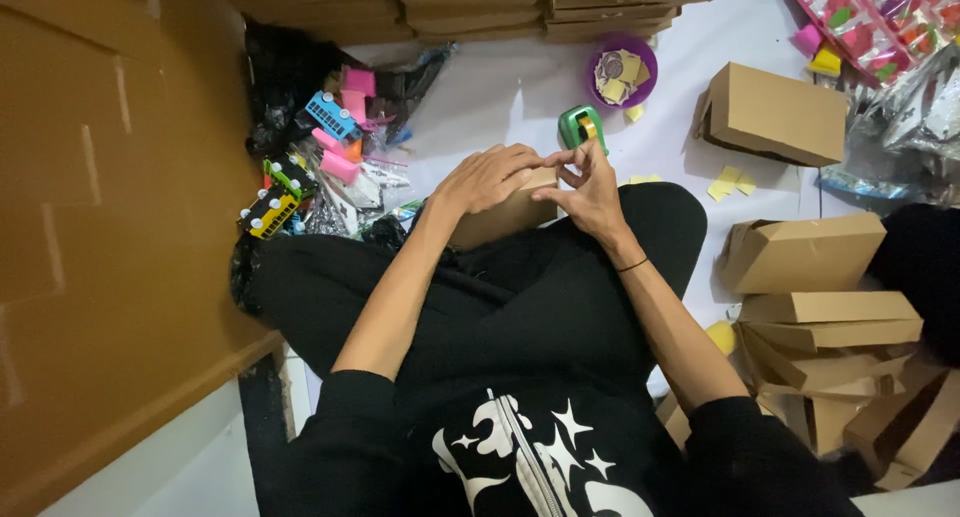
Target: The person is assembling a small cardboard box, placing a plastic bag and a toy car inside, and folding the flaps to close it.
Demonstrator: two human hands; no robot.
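A small brown cardboard box (pixel 505 217) rests on my lap, over my black trousers. My left hand (pixel 487 178) lies on top of the box and grips it. My right hand (pixel 590 189) is at the box's far right corner, fingertips pinched there next to my left fingers. A green tape dispenser (pixel 580 127) stands on the white floor just beyond my hands.
A purple bowl (pixel 622 72) of yellow paper squares sits further out. Toy buses (pixel 270 209) and pink packets lie in a heap at the left. Closed and open cardboard boxes (pixel 800 255) pile up at the right, more flat ones (pixel 480 7) at the top.
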